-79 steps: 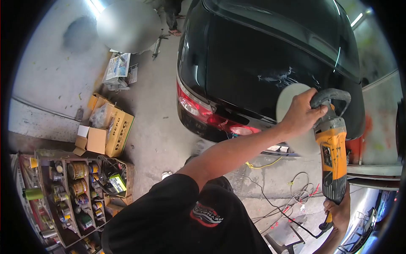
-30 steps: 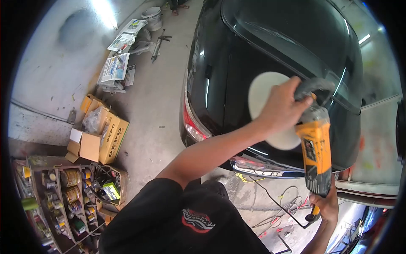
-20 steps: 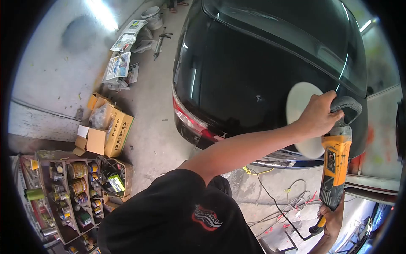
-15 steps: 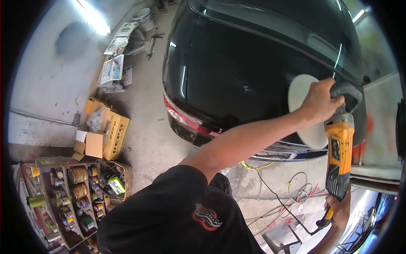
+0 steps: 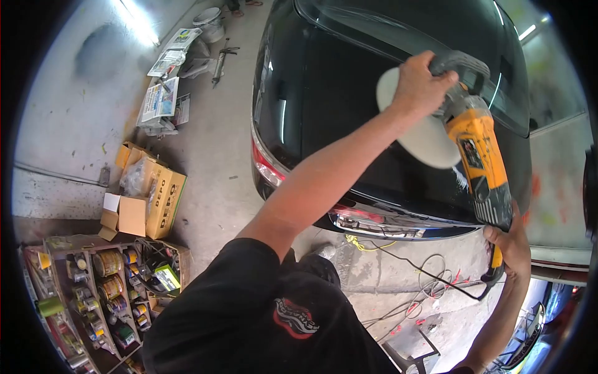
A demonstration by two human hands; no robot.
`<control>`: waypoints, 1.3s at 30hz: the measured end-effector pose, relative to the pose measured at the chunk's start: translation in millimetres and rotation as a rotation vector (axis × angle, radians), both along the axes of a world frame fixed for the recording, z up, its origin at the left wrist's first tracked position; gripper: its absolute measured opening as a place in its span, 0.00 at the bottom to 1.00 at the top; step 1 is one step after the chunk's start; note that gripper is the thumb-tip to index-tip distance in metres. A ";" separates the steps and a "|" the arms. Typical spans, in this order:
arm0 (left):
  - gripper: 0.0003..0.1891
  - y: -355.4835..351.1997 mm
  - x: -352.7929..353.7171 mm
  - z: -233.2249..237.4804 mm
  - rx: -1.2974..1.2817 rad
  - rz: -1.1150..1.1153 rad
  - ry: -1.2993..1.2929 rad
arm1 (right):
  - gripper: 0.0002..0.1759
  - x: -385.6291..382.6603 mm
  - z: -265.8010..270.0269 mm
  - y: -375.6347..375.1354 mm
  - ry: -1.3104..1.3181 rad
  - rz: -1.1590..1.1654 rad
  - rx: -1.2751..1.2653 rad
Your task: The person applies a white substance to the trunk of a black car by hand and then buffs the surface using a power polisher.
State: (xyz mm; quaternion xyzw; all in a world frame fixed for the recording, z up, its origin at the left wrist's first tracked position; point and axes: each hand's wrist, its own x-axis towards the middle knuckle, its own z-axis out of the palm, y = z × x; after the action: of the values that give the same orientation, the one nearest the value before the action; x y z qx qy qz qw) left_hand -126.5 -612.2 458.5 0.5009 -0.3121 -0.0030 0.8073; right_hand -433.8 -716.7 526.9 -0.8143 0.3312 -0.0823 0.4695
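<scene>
My left hand [image 5: 423, 86] is closed on the black front handle of an orange and black polisher [image 5: 479, 149]. Around the rear grip, near the car's back edge, my right hand [image 5: 512, 244] is wrapped. The polisher's round white pad [image 5: 430, 140] is tilted over the trunk lid of a black car [image 5: 349, 112]; whether its whole face touches the paint is hidden. A white smear [image 5: 460, 177] shows on the black paint beside the pad. A black cord [image 5: 430, 274] runs from the rear grip down to the floor.
Coiled cables [image 5: 436, 283] lie on the floor behind the car. At the left are a shelf of cans [image 5: 93, 299], an open DEPO carton [image 5: 163, 202], newspapers [image 5: 159, 98], a caulking gun [image 5: 221, 62] and a bucket [image 5: 209, 26]. Another person's feet [image 5: 238, 12] show at the top.
Both hands have moved the polisher up and to the left across the trunk lid. A white smear is now visible beside the pad. The view has shifted slightly.
</scene>
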 end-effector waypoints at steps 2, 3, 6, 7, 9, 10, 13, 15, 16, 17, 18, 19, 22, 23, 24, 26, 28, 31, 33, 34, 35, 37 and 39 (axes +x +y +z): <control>0.12 33.2 15.8 -0.6 0.066 0.056 -0.001 | 0.52 26.9 -3.8 12.5 0.007 0.027 0.051; 0.12 41.9 29.7 -6.8 0.040 0.064 -0.007 | 0.52 40.2 -5.3 17.5 0.017 0.066 0.075; 0.18 68.1 73.3 -29.3 0.065 0.144 -0.003 | 0.53 77.7 -15.3 35.5 0.013 0.180 0.094; 0.20 87.8 70.3 -23.6 0.109 0.215 0.044 | 0.53 89.2 -17.4 44.1 0.008 0.200 0.115; 0.20 123.8 75.6 -16.0 0.094 0.133 0.125 | 0.53 111.2 -18.1 62.1 0.005 0.244 0.140; 0.18 142.1 70.7 -2.7 0.136 0.209 0.152 | 0.53 122.3 -18.1 70.2 0.011 0.271 0.143; 0.13 177.5 90.4 -6.4 0.190 0.305 0.100 | 0.53 140.3 -23.5 87.7 0.036 0.356 0.162; 0.12 191.6 82.4 3.1 0.171 0.247 0.131 | 0.53 141.7 -22.0 94.6 0.094 0.366 0.176; 0.12 193.0 81.2 4.4 0.174 0.209 0.114 | 0.52 140.4 -20.3 96.9 0.104 0.364 0.158; 0.12 200.0 84.9 8.9 0.173 0.175 0.100 | 0.52 140.8 -14.3 102.5 0.117 0.366 0.138; 0.12 196.2 83.1 11.1 0.176 0.143 0.083 | 0.52 134.5 -13.3 99.2 0.109 0.355 0.151; 0.12 187.7 80.4 13.9 0.185 0.141 0.104 | 0.53 129.3 -12.8 94.8 0.102 0.347 0.163; 0.12 148.7 65.3 20.0 0.199 0.124 0.099 | 0.54 107.7 -17.2 70.0 0.064 0.289 0.162; 0.11 133.7 62.1 22.4 0.222 0.114 0.091 | 0.53 98.9 -20.6 57.4 0.053 0.271 0.173; 0.11 116.4 55.5 26.0 0.249 0.108 0.084 | 0.53 90.2 -24.3 43.8 0.042 0.256 0.187; 0.11 80.4 38.4 34.8 0.304 0.102 0.074 | 0.51 72.0 -24.7 18.8 0.015 0.236 0.184; 0.10 40.2 27.4 32.8 0.324 0.078 0.038 | 0.50 54.9 -38.2 -16.7 -0.061 0.234 0.202; 0.10 -11.5 5.5 32.3 0.366 0.072 -0.014 | 0.48 27.1 -41.9 -53.7 -0.085 0.196 0.244; 0.10 -52.3 -0.7 25.2 0.363 0.111 -0.127 | 0.47 8.4 -49.5 -82.0 -0.095 0.148 0.254; 0.10 -73.9 -6.0 21.4 0.364 0.130 -0.183 | 0.47 -2.4 -52.9 -95.2 -0.109 0.121 0.257; 0.10 -91.5 -9.3 19.7 0.345 0.100 -0.200 | 0.48 -9.0 -53.7 -104.6 -0.123 0.096 0.259; 0.11 -137.0 -13.5 12.5 0.317 0.141 -0.310 | 0.49 -24.1 -62.2 -136.9 -0.152 0.057 0.275; 0.12 -180.6 -21.4 6.4 0.334 0.202 -0.376 | 0.51 -39.9 -67.4 -162.3 -0.174 0.008 0.280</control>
State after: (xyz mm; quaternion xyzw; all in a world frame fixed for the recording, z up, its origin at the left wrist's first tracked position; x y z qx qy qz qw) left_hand -147.9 -792.8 464.9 0.6474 -0.4002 0.1192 0.6376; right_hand -473.7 -879.0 459.5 -0.7320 0.2943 -0.1036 0.6057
